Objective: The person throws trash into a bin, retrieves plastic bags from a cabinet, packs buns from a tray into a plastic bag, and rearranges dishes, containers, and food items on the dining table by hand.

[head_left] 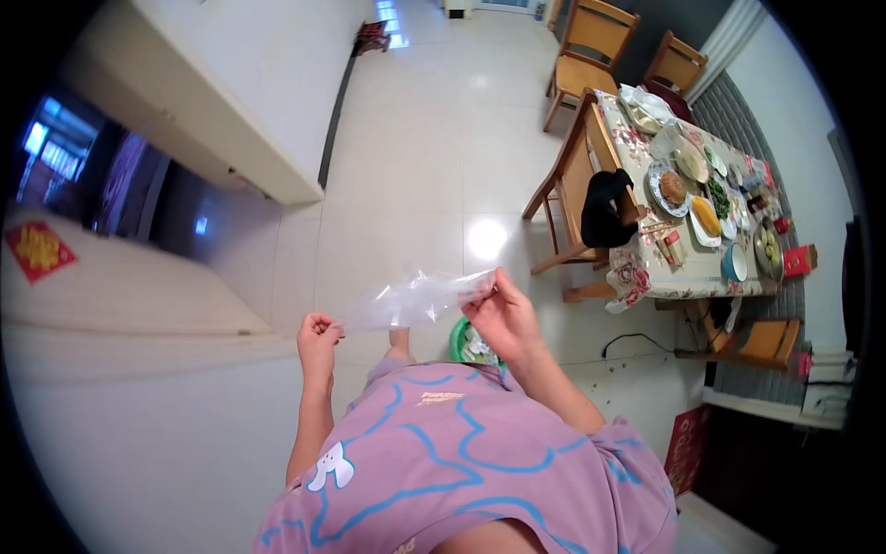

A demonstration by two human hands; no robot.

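A clear plastic bag (406,303) is stretched between my two hands in front of my body. My left hand (318,346) pinches its left end with the fingers closed. At its right end, my right hand (506,319) grips the plastic between thumb and fingers, palm partly turned up. The film looks thin and crumpled, with bright reflections. Below my right hand, a green basket (459,340) with whitish contents stands on the floor, partly hidden by my shirt and forearm.
At the right, a table with a floral cloth (630,277) bears dishes of food and a blue bowl (735,262). A wooden chair (577,180) with a black item (604,210) stands beside it. A white wall and doorway are at the left.
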